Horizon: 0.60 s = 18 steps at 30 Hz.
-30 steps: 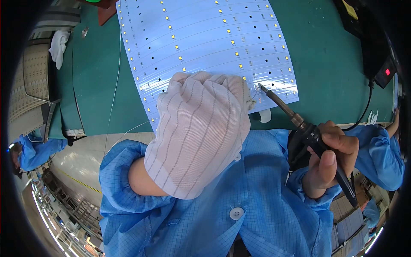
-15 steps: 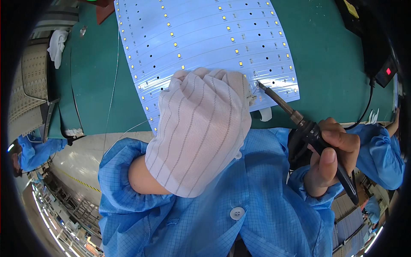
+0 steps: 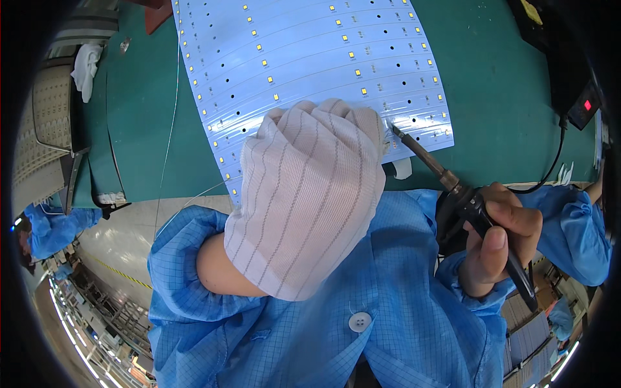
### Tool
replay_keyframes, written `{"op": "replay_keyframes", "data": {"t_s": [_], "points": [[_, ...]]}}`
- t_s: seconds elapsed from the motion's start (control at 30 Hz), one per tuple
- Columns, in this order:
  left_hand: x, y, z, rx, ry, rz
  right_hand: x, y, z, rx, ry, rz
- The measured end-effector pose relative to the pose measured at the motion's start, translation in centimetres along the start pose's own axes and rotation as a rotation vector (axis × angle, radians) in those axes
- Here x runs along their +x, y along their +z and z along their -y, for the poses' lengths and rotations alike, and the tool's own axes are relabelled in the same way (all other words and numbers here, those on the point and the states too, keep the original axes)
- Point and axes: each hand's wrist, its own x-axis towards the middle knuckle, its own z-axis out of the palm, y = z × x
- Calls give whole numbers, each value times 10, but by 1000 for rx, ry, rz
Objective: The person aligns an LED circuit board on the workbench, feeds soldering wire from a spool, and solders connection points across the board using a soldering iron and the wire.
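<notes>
A white sheet of LED strip boards [image 3: 310,55], dotted with small yellow LEDs, lies on the green bench top. My left hand [image 3: 307,200], in a striped white work glove, rests over its near edge with the fingers curled. Thin solder wire [image 3: 173,116] loops down from the left and runs into this closed hand; the fingertips are hidden. My right hand [image 3: 508,229], bare, grips the black handle of a soldering iron [image 3: 424,157]. The iron's tip meets the sheet near its right near corner, just right of the gloved fingers.
A black box with a red light [image 3: 587,105] stands at the right, with a cable leading down from it. A white cloth [image 3: 86,72] lies at the far left beside a rack of boards [image 3: 48,123]. Other people in blue sleeves [image 3: 572,226] are at both sides.
My gloved left hand has shifted slightly right. The iron's tip has moved a little right and nearer to me, still close to the gloved fingers.
</notes>
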Motion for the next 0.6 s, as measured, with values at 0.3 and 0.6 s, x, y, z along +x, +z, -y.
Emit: {"op": "replay_keyframes", "data": {"t_s": [0.3,0.6], "points": [[-1,1,2,-33,46,-28,-12,22,1,-107,-217,12],[-4,-3,6,-31,71,32,-10,35,9,-287,-285,-87]]}}
